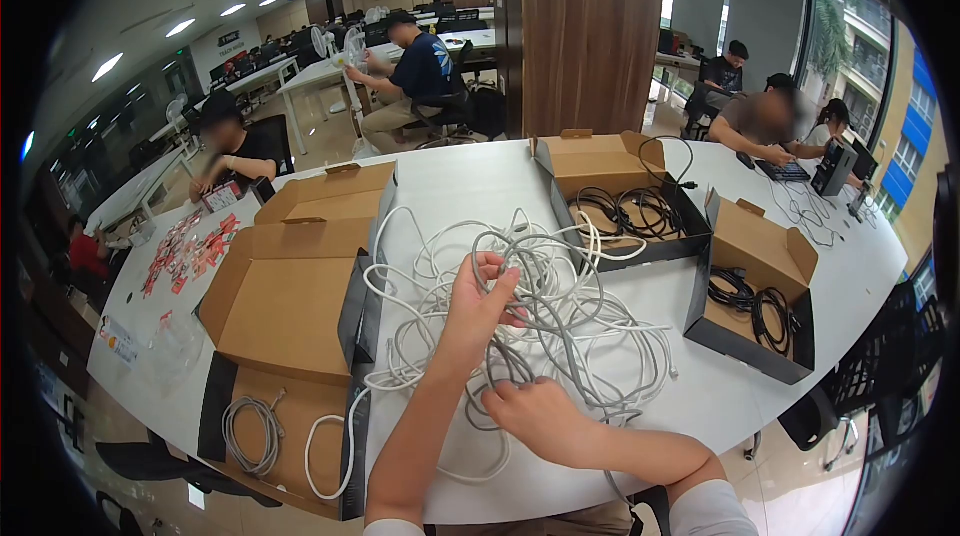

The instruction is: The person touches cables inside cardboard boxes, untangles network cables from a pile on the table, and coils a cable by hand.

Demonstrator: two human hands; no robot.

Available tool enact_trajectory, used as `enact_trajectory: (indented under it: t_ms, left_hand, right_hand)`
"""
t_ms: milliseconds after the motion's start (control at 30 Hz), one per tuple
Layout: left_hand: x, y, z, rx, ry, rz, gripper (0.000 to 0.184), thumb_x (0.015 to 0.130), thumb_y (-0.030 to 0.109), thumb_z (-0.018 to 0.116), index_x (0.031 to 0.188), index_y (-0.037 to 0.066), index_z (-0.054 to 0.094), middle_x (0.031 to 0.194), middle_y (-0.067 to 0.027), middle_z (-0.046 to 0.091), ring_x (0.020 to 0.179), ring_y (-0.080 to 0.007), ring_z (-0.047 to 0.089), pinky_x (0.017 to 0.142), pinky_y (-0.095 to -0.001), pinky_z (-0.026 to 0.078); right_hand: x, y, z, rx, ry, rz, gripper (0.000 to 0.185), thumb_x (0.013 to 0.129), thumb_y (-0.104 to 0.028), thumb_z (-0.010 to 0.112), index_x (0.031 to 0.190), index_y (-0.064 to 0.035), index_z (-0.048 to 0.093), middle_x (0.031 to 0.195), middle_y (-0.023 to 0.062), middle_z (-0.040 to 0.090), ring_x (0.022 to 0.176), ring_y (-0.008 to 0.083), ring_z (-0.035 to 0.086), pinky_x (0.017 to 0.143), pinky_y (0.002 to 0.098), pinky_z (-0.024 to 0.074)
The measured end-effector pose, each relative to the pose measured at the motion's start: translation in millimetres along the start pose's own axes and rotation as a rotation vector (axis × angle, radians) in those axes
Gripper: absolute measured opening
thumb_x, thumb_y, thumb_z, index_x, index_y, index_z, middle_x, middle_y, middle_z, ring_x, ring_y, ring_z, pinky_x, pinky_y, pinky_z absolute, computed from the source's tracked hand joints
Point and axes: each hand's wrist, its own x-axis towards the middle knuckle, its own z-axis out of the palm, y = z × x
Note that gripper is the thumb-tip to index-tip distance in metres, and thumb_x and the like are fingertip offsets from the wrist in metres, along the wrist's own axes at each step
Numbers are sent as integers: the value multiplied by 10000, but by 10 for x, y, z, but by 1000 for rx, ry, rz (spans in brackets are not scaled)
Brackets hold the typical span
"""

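A large tangle of white and grey network cables (630, 346) spreads over the middle of the white table. My left hand (484, 298) is closed around loops of grey cable (560, 321), raised over the heap. Lower and nearer to me, my right hand (535, 418) grips a bundle of the same grey cable, its fingers curled and partly hidden. Left of the heap stands an open cardboard box (285, 426) with a coiled grey cable (253, 436) inside. A white cable (335, 456) runs from the heap into this box.
Open boxes with black cables stand on the right: one farther back (625, 251), one nearer (750, 356). Another box lid (330, 196) rises at the back left. Red and white packets (190, 251) lie far left. People sit around the table and beyond.
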Motion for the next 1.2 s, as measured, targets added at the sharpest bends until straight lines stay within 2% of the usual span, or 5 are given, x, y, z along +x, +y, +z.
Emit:
enact_trajectory:
  t_ms: [267, 467, 667, 1033, 1200]
  left_hand:
    - [-43, 139, -56, -11, -156, -92, 573, 916, 206, 618, 1374, 20, 328, 1264, -119, 476, 977, -203, 623, 867, -300, 522]
    - [-131, 187, -106, 346, -183, 92, 613, 921, 204, 602, 1426, 17, 308, 1378, -149, 440, 1083, -208, 578, 909, -316, 476]
    - [-221, 443, -156, 746, -503, 484, 366, 855, 110, 644, 1212, 39, 605, 1193, -133, 606, 1043, -250, 599, 917, -346, 450]
    - [-252, 317, 126, 588, -531, 330, 93, 867, 106, 634, 897, 36, 689, 885, -59, 690, 839, -202, 634, 837, -323, 444]
    - [-241, 334, 127, 813, -241, 661, 88, 899, 88, 583, 910, 67, 668, 792, -30, 692, 897, -156, 639, 986, -435, 327]
  right_hand:
    - [-17, 133, -107, -199, -126, 146, 13, 684, -66, 647, 684, -78, 643, 749, 79, 619, 715, 219, 643, 676, 380, 450]
    - [-31, 319, -208, -7, 34, 32, 34, 702, -111, 669, 723, -84, 670, 749, 53, 589, 728, 226, 606, 678, 382, 403]
    - [-105, 578, -685, 628, 336, 149, 61, 806, -70, 638, 838, -22, 656, 758, 62, 532, 654, 178, 520, 593, 291, 401]
    - [-433, 925, -982, 1674, 882, 73, 168, 980, -195, 488, 1017, -46, 556, 864, -20, 519, 793, 82, 458, 751, 235, 384]
    - [-245, 808, -860, 1114, 1248, 304, 183, 881, 30, 547, 1054, -21, 520, 913, -11, 489, 793, 98, 456, 725, 219, 388]
